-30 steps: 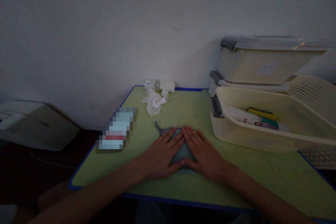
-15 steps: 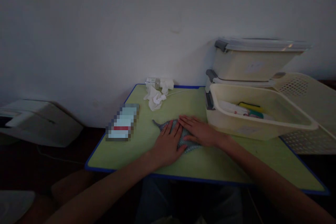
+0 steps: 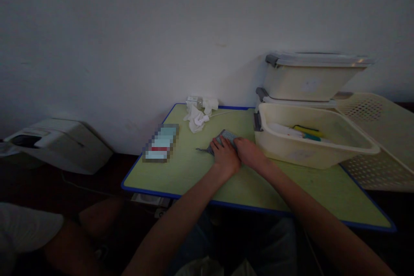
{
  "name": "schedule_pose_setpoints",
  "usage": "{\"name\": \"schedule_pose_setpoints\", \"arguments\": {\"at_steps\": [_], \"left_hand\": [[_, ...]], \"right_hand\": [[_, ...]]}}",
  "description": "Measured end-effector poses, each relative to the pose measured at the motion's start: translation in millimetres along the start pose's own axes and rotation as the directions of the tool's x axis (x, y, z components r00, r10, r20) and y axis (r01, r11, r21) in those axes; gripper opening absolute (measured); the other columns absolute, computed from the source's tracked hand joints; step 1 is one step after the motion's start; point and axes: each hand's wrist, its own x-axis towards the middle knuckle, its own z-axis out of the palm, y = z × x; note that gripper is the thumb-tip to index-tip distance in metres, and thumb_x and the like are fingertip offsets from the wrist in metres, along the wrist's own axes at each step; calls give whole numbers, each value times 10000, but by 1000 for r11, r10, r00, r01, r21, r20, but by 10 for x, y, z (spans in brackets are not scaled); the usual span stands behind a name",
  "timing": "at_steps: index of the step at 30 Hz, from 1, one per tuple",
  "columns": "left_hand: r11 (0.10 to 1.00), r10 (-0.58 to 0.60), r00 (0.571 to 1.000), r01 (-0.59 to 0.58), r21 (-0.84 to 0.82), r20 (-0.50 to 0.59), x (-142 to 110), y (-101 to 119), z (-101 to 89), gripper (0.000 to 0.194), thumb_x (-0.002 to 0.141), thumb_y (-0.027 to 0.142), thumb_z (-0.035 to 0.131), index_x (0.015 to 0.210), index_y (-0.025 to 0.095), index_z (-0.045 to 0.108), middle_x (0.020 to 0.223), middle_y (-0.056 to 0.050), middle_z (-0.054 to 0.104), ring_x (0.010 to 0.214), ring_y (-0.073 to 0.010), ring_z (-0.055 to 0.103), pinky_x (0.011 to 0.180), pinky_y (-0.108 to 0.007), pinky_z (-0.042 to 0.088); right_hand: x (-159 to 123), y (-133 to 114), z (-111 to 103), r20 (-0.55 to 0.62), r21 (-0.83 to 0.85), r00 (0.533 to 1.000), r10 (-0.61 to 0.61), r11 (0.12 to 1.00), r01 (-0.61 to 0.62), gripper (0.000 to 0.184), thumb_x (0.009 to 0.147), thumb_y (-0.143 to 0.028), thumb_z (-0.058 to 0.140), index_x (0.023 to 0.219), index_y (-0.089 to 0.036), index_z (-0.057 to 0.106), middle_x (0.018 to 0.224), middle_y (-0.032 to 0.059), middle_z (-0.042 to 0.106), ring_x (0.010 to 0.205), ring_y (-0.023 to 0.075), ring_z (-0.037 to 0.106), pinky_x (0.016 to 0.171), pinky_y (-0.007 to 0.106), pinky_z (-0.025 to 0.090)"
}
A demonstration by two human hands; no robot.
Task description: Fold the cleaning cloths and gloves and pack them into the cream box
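Note:
A small grey patterned cloth (image 3: 223, 137) lies on the green table (image 3: 181, 172) with a blue rim. My left hand (image 3: 225, 157) rests on its near left part, fingers curled down onto the fabric. My right hand (image 3: 247, 152) is beside it on the right, fingers bent around the cloth's right edge. One pointed corner of the cloth sticks out to the left. Most of the cloth is hidden under both hands.
An open cream tub (image 3: 310, 146) with pens inside stands right of my hands, with lidded tubs (image 3: 310, 78) stacked behind it and a perforated basket (image 3: 378, 138) further right. Crumpled white tissue (image 3: 198, 118) and a small bottle lie at the back. A pixelated flat object (image 3: 161, 143) lies left. A white device (image 3: 58, 144) sits on the floor.
My hands went from lying flat and spread on the cloth to curled on it. The cloth now looks bunched smaller and farther back on the table. The camera pulled back.

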Motion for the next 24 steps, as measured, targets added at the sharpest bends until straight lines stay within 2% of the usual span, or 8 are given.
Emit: {"name": "schedule_pose_setpoints", "arguments": {"at_steps": [2, 4, 8, 11, 14, 17, 20, 24], "left_hand": [[992, 121, 992, -119, -48, 27, 40, -173, -156, 511, 854, 303, 478, 1250, -21, 478, 1348, -303, 418, 1258, -440, 387, 1029, -579, 264], [961, 259, 963, -249, -118, 73, 93, -437, -326, 385, 855, 326, 504, 1140, 77, 578, 1214, -197, 576, 1161, -325, 520, 992, -444, 376], [882, 437, 889, -395, -257, 136, 184, -990, -533, 342, 744, 224, 650, 1065, 120, 598, 1079, -87, 644, 994, -183, 599, 891, -267, 447], [842, 497, 854, -433, -321, 153, 220, -1237, -500, 338, 610, 127, 713, 937, 126, 623, 951, -44, 647, 867, -159, 603, 798, -247, 470], [806, 532, 837, -455, -380, 125, 263, -1328, -375, 255, 598, 54, 645, 839, 138, 633, 854, -15, 628, 782, -137, 581, 723, -228, 461], [767, 542, 836, -451, -456, 86, 308, -1347, -263, 222, 628, 4, 535, 774, 133, 641, 780, -8, 614, 708, -115, 559, 658, -208, 437], [725, 532, 846, -424, -542, 50, 323, -1362, -219, 222, 636, -7, 511, 747, 128, 648, 767, -12, 614, 730, -118, 559, 676, -212, 426], [672, 482, 876, -359, -648, 15, 329, -1378, -193, 90, 696, 88, 576, 749, 122, 641, 821, -25, 619, 761, -121, 565, 705, -223, 434]], "right_hand": [[26, 39, -21, -6, 7, 1000, -5, 1000, 5, 261, 841, -20, 384, 933, -96, 616, 946, 157, 665, 876, 207, 655, 748, 278, 487], [20, 50, -47, -25, 22, 999, -25, 999, 26, 249, 875, -61, 370, 938, -93, 609, 992, 158, 648, 915, 210, 638, 771, 290, 477], [-42, -58, -42, -70, 83, 991, -115, 989, 121, 219, 909, -246, 444, 990, -107, 592, 1058, 136, 611, 1020, 225, 573, 865, 319, 435], [-68, -183, 25, -78, 134, 984, -161, 976, 170, 231, 839, -321, 568, 956, -122, 591, 998, 110, 608, 964, 217, 570, 844, 312, 430], [-57, -241, 111, -78, 176, 982, -171, 967, 182, 141, 793, -251, 608, 875, -138, 587, 916, 81, 599, 855, 192, 571, 757, 289, 433], [-31, -225, 177, -82, 220, 983, -164, 959, 178, 35, 805, -157, 556, 825, -142, 580, 876, 64, 588, 794, 165, 560, 713, 267, 419], [-3, -192, 217, -86, 278, 985, -147, 946, 166, 81, 822, -115, 503, 812, -141, 579, 853, 58, 584, 775, 156, 553, 701, 261, 410], [31, -155, 251, -104, 370, 989, -102, 919, 134, 133, 834, -88, 440, 799, -149, 553, 810, 51, 585, 739, 148, 546, 686, 259, 402]]}}
